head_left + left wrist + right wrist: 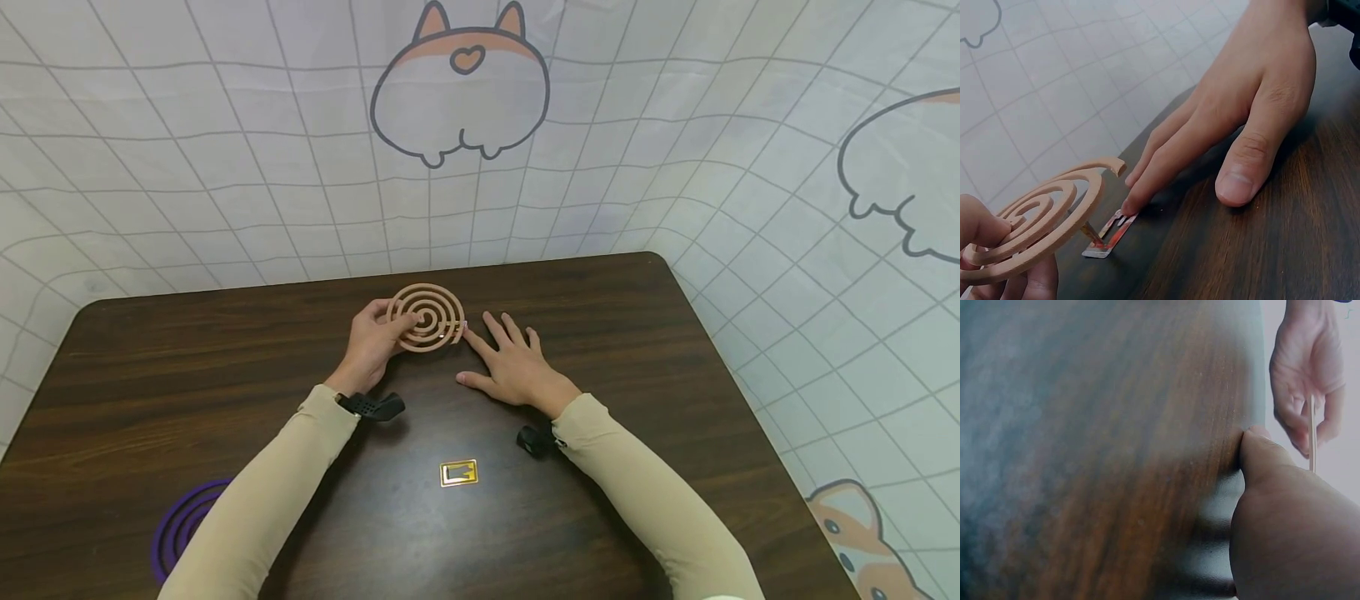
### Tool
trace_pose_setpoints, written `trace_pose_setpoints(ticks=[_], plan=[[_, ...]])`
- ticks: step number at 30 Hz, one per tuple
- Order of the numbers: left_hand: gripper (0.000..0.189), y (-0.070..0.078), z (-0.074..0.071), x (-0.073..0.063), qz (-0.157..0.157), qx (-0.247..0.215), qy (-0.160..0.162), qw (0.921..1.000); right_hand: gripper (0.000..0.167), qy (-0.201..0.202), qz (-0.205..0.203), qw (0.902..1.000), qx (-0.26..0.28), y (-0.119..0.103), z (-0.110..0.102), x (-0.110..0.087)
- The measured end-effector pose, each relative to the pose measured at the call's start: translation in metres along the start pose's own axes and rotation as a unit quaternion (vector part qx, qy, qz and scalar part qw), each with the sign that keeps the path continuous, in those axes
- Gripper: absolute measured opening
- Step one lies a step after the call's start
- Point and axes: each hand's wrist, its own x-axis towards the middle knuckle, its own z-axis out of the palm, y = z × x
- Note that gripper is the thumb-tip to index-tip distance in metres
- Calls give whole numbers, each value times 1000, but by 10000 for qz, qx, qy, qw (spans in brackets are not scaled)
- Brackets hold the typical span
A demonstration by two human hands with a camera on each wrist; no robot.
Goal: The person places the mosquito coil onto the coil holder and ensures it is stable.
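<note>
In the head view my left hand (369, 343) holds a tan mosquito coil (427, 319) near the table's far edge, thumb on top by its centre and fingers beneath. The left wrist view shows the coil (1035, 255) tilted above a small flat metal coil stand (1119, 231), whose raised prong reaches up to the coil's underside. My right hand (517, 371) is spread low over the table, right of the coil. Its index fingertip (1130, 205) touches the end of that stand. In the right wrist view, the coil is seen edge-on in the left hand (1307, 375).
A second, gold-coloured coil stand (459, 482) lies flat on the dark wood table (600, 517) between the forearms. At the left front a purple coil (168, 542) is partly hidden by the left sleeve (262, 500). A patterned sheet (300, 167) rises behind the table.
</note>
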Motion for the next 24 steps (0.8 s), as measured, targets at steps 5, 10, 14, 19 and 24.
trace_pose_setpoints(ticks=[5, 10, 14, 19, 24], plan=[[51, 0, 5, -1, -49, -33, 46, 10000, 81, 9, 8, 10000, 30, 0, 0, -1], [52, -2, 10, -2, -150, -37, 135, 9998, 81, 5, 0, 10000, 11, 0, 1, -2], [52, -4, 13, -1, -183, -40, 146, 9997, 82, 12, 5, 10000, 12, 0, 0, -2], [51, -6, 15, 1, -223, -52, 134, 9996, 81, 48, -19, 10000, 20, 0, 0, -2], [50, -7, 18, 2, -225, -90, 159, 9996, 81, 91, -32, 9999, 54, 0, 0, -3]])
